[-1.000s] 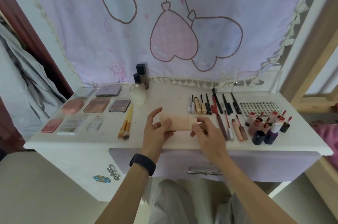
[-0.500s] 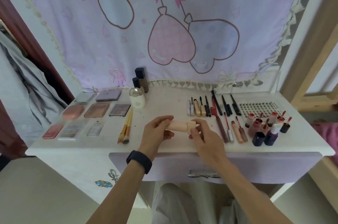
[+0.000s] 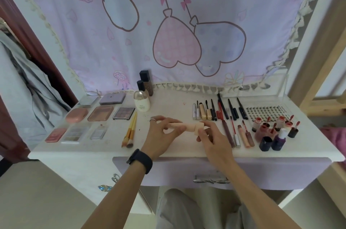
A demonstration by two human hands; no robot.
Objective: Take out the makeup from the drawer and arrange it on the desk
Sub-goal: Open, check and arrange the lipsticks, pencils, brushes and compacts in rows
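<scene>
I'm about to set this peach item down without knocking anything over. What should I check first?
1. Grip of the left hand on the peach item: ok.
2. Grip of the right hand on its other end: ok.
3. Bare desk between the yellow brushes and the lip tubes: ok.
4. The drawer is shut, out of the way: ok.
5. Cap fully seated on the item: cannot tell.

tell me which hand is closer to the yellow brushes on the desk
Left. The left hand sits just right of the yellow brushes, gripping the peach item; the right hand pinches its other end, farther right.
</scene>
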